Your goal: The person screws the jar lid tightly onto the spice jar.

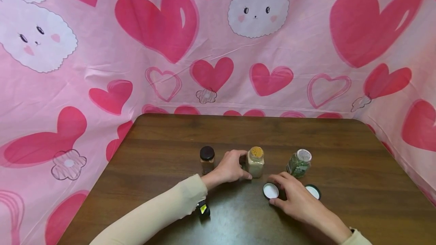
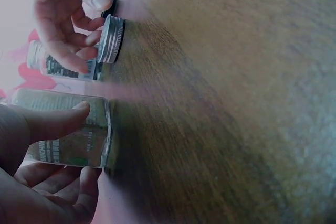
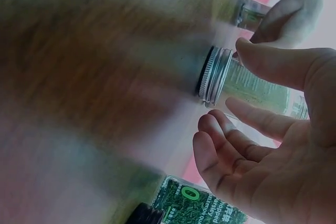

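In the head view my left hand point(image 1: 229, 167) holds a square spice jar point(image 1: 255, 165) of pale powder, uncapped with a yellowish top, standing on the table. The left wrist view shows the thumb on one side of this jar point(image 2: 68, 148) and fingers on the other. My right hand point(image 1: 299, 199) hovers around a silver-rimmed screw lid point(image 1: 271, 191), which lies with its white inside up. Thumb and fingers are spread apart around the lid point(image 3: 214, 76) in the right wrist view; whether any of them touches it, I cannot tell.
A jar of chopped parsley point(image 1: 299, 163) stands behind my right hand. Beside that hand a second lid point(image 1: 313, 191) lies white side up. To the left of my left hand stands a spice jar with a black cap point(image 1: 207, 158). Heart-patterned cloth point(image 1: 211, 48) surrounds the wooden table point(image 1: 163, 135).
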`<state>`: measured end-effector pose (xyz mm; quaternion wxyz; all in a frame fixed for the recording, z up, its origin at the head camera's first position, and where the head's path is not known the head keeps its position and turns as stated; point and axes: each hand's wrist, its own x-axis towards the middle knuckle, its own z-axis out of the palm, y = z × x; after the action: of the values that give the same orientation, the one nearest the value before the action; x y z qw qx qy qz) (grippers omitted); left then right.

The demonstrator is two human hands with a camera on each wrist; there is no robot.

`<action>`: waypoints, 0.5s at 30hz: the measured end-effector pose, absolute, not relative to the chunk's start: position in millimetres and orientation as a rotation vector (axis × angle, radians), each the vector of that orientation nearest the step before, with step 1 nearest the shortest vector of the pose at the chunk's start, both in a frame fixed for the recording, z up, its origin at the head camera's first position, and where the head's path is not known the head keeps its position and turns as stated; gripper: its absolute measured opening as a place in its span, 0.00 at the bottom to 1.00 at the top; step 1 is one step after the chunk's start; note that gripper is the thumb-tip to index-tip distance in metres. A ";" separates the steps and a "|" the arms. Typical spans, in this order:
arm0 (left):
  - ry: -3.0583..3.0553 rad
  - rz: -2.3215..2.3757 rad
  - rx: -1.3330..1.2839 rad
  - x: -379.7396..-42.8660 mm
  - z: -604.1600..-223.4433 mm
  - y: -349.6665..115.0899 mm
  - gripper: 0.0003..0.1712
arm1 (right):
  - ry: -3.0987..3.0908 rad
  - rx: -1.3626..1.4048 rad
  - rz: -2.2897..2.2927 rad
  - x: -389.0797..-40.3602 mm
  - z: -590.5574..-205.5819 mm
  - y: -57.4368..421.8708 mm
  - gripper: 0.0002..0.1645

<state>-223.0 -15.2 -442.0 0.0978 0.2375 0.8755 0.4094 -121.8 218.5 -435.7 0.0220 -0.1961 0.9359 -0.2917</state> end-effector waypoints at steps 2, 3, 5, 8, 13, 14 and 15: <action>2.588 1.216 0.702 -222.8 -442.3 -15.3 0.37 | 2.897 -0.602 -0.900 -122.0 -435.7 218.1 0.30; 2.589 1.217 0.702 -222.8 -442.4 -15.3 0.37 | 2.895 -0.600 -0.900 -122.1 -435.7 217.9 0.30; 2.591 1.214 0.700 -222.7 -442.5 -15.3 0.38 | 2.892 -0.601 -0.897 -122.3 -435.8 217.6 0.30; 2.597 1.207 0.696 -222.7 -442.5 -15.3 0.39 | 2.893 -0.609 -0.895 -122.8 -436.2 217.3 0.30; 2.603 1.196 0.682 -223.3 -443.0 -15.4 0.41 | 2.905 -0.645 -0.887 -123.4 -437.6 217.0 0.30; 2.603 1.196 0.680 -223.5 -443.2 -15.4 0.41 | 2.905 -0.650 -0.884 -123.5 -437.9 216.9 0.30; 2.602 1.196 0.680 -223.6 -443.4 -15.4 0.41 | 2.904 -0.652 -0.882 -123.6 -438.1 216.8 0.30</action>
<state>-223.6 -15.4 -443.4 0.0988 0.2299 0.8797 0.4044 -123.6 216.8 -438.1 0.0187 -0.2101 0.9353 -0.2841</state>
